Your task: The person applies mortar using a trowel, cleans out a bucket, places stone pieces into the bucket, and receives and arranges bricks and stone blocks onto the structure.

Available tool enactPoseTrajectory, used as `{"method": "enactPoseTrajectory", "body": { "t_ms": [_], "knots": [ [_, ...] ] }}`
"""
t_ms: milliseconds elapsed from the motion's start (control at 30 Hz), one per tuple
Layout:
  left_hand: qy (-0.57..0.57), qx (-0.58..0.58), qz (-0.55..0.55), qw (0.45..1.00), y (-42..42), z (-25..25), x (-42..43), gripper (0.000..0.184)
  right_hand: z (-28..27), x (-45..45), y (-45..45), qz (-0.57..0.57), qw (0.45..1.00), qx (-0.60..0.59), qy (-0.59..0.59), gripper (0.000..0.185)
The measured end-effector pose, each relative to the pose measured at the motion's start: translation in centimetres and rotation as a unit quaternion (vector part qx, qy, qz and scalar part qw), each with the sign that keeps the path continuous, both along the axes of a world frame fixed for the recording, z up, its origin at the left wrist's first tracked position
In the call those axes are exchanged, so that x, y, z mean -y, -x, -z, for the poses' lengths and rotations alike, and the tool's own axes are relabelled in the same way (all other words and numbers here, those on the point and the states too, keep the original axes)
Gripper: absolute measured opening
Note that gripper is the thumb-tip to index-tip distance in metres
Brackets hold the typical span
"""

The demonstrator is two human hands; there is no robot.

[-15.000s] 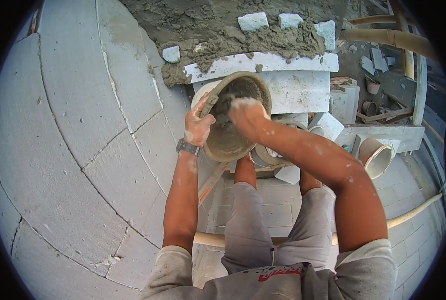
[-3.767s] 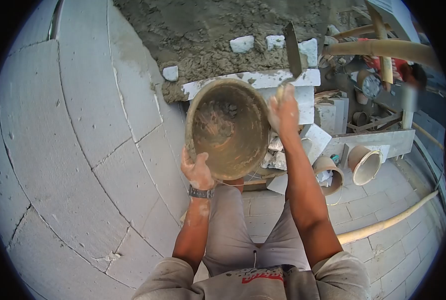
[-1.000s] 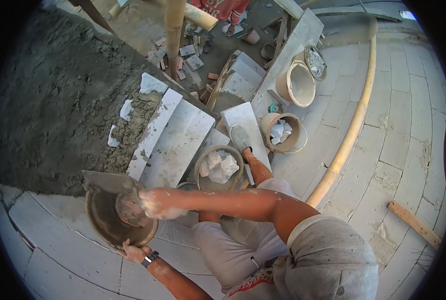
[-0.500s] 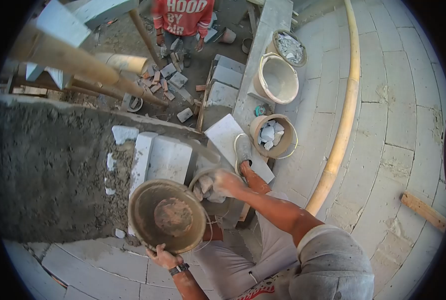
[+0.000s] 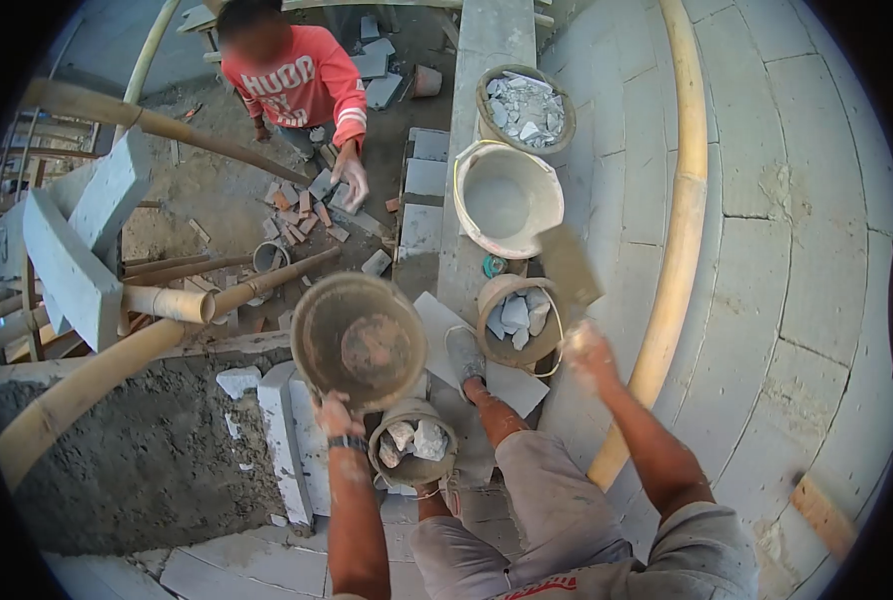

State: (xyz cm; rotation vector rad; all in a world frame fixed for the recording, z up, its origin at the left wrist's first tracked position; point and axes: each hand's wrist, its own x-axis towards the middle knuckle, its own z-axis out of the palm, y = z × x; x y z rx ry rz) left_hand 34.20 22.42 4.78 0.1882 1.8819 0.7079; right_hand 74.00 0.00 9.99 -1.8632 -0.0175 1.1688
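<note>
Left hand (image 5: 335, 414) holds basin (image 5: 319, 335) at left by near side, fingers curled, probably for steadiness. Right hand (image 5: 591, 352), blurred, seems closed round trowel (image 5: 570, 265), apart at right.

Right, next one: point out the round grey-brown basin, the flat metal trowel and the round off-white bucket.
Basin (image 5: 327, 318): head view, on its inner wall.
Trowel (image 5: 570, 267): head view, on its blurred blade.
Bucket (image 5: 489, 178): head view, on its inner wall.

Red sweatshirt, white lettering (image 5: 279, 83)
</note>
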Motion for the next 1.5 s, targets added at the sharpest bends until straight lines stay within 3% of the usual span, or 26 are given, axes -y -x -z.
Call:
{"method": "enactPoseTrajectory", "body": {
  "t_ms": [33, 100, 133, 167, 300, 367, 500, 567, 700, 733, 800, 867, 933, 1000, 1067, 1167, 1300, 1367, 1500],
  "knots": [
    [0.025, 0.007, 0.035, 0.999, -0.2, 2.8, -2.2, 0.054, -1.3, -0.7, -3.2, -0.105, 0.983, 0.15, 0.016, 0.011],
    [0.051, 0.051, 0.057, 0.996, -2.3, 5.1, -6.6, 0.037, -3.2, -1.1, -10.1, -0.113, 0.965, 0.232, 0.045, 0.012],
    [0.049, 0.087, 0.044, 0.994, -4.3, 5.3, -8.8, 0.028, -7.0, -4.2, -12.0, -0.101, 0.952, 0.276, 0.087, 0.015],
    [0.048, 0.1, 0.05, 0.993, -5.5, 6.0, -10.8, 0.025, -8.6, -5.5, -14.3, -0.134, 0.891, 0.414, 0.132, 0.021],
    [0.046, 0.125, 0.035, 0.99, -10.2, 7.0, -16.2, 0.019, -11.0, -8.9, -25.5, -0.12, 0.816, 0.552, 0.126, 0.04],
    [0.046, 0.157, 0.015, 0.986, -12.3, 5.9, -18.4, 0.018, -10.0, -10.1, -31.2, -0.113, 0.802, 0.567, 0.149, 0.041],
    [0.012, 0.131, 0.085, 0.988, -12.8, 9.7, -22.5, 0.024, -8.2, -14.3, -38.0, -0.02, 0.876, 0.481, 0.039, 0.036],
    [-0.005, 0.107, 0.098, 0.989, -16.2, 8.3, -24.3, 0.03, -6.6, -15.8, -39.2, 0.079, 0.901, 0.426, -0.031, 0.032],
    [-0.047, 0.022, 0.018, 0.999, -22.4, 6.4, -26.9, 0.047, -6.0, -16.2, -38.2, 0.089, 0.863, 0.497, 0.016, 0.034],
    [-0.102, -0.046, 0.161, 0.981, -22.5, 8.4, -26.4, 0.052, -5.6, -16.0, -38.3, 0.075, 0.847, 0.526, 0.029, 0.035],
    [-0.202, -0.177, 0.428, 0.863, -23.1, 11.9, -24.6, 0.064, -5.4, -16.0, -38.4, 0.053, 0.828, 0.554, 0.064, 0.036],
    [-0.128, -0.151, 0.649, 0.734, -28.5, 6.2, -21.0, 0.077, -5.8, -16.6, -38.3, 0.035, 0.822, 0.559, 0.107, 0.037],
    [0.019, 0.108, 0.652, 0.75, -32.2, 7.4, -18.6, 0.087, -5.7, -16.6, -38.5, -0.009, 0.799, 0.584, 0.145, 0.035],
    [-0.031, 0.091, 0.756, 0.647, -37.2, 6.1, -16.3, 0.092, -5.3, -16.7, -38.4, -0.015, 0.771, 0.617, 0.157, 0.038],
    [-0.085, 0.17, 0.678, 0.71, -42.7, 2.6, -16.0, 0.096, -4.8, -17.1, -37.9, 0.016, 0.741, 0.656, 0.147, 0.047],
    [-0.243, 0.194, 0.64, 0.703, -48.5, 5.2, -15.8, 0.096, -6.3, -18.0, -36.8, 0.027, 0.795, 0.586, 0.157, 0.056],
    [-0.172, -0.073, 0.836, 0.516, -52.8, 6.6, -16.8, 0.076, -5.6, -17.5, -37.3, -0.008, 0.77, 0.615, 0.167, 0.044],
    [-0.14, -0.063, 0.821, 0.55, -53.3, 8.8, -16.2, 0.071, -4.7, -16.7, -37.8, -0.033, 0.753, 0.636, 0.166, 0.045],
    [-0.087, 0.005, 0.759, 0.645, -53.3, 10.8, -12.8, 0.067, -5.8, -17.7, -36.7, -0.009, 0.782, 0.595, 0.187, 0.073]
  ]
}}
